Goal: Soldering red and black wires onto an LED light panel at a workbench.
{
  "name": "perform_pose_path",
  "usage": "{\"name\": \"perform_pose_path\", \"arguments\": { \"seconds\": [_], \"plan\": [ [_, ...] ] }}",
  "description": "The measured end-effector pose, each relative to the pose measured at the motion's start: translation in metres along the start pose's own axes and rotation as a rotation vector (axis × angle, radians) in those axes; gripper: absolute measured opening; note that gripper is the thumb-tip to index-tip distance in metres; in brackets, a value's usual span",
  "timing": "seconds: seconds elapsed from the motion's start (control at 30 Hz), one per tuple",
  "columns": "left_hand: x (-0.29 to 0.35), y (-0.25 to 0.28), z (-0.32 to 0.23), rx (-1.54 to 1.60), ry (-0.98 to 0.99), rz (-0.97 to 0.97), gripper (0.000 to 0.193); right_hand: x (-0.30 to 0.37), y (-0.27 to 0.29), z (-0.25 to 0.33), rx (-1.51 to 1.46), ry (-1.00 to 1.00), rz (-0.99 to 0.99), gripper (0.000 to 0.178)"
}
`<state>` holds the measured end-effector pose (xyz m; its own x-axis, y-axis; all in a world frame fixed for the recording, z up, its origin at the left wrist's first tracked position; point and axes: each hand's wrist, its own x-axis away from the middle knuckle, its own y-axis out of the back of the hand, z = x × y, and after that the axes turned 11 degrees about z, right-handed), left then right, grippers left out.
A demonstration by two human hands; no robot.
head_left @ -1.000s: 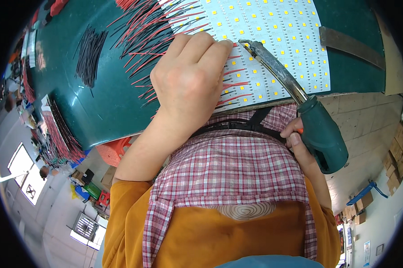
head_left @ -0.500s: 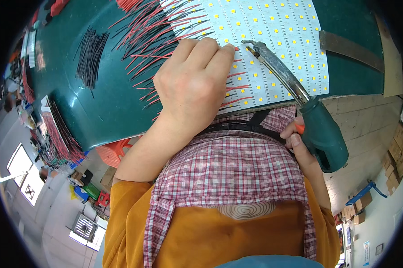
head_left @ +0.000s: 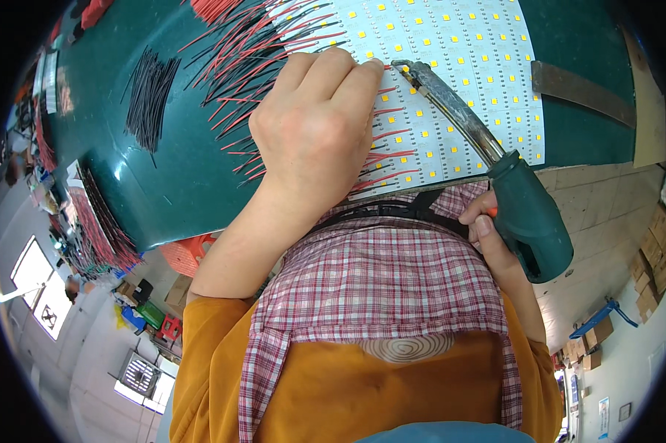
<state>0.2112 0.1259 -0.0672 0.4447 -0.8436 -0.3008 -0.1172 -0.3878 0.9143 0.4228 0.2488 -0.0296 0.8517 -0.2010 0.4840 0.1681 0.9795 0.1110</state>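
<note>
A white LED board [head_left: 469, 92] with rows of small yellow squares lies on the green table. My left hand [head_left: 311, 122] is over its left part, fingers pinched on a thin red wire [head_left: 388, 67] whose end meets the board. My right hand [head_left: 492, 232] is closed round the green handle of a soldering iron [head_left: 531, 210]. The iron's dark bent tip touches or almost touches that wire end, just right of my left fingertips. Red and black wires [head_left: 237, 59] stick out from the board's left side, several of them near my left wrist.
A loose bundle of black wires [head_left: 152, 103] rests on the green table [head_left: 178, 177] at left. Bundled red and black wires [head_left: 100, 221] hang at the table's left edge. A flat metal strip [head_left: 580, 88] lies right of the board. A red plastic stool [head_left: 189, 255] stands below the table edge.
My left hand has shifted slightly up and left. The iron's tip has moved a little left and up, close to my left fingertips. The board has shifted slightly.
</note>
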Motion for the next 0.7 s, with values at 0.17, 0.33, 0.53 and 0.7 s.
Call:
{"name": "perform_pose_path", "arguments": {
  "seconds": [0.17,0.33,0.53,0.7],
  "plan": [
    [-0.003,0.006,-0.007,0.034,0.046,0.046,0.022,0.003,0.001,-0.005,0.039,0.021,0.019,0.013],
    [-0.001,0.004,-0.004,0.001,0.021,0.034,0.021,0.007,0.002,-0.002,-0.118,0.020,-0.047,0.009],
    [0.002,0.006,-0.005,0.045,0.035,0.054,0.021,0.004,0.000,0.007,-0.169,0.000,-0.057,0.009],
    [-0.005,0.014,-0.002,0.183,0.112,0.068,0.020,0.005,0.000,-0.002,-0.053,0.025,-0.027,0.011]
  ]
}}
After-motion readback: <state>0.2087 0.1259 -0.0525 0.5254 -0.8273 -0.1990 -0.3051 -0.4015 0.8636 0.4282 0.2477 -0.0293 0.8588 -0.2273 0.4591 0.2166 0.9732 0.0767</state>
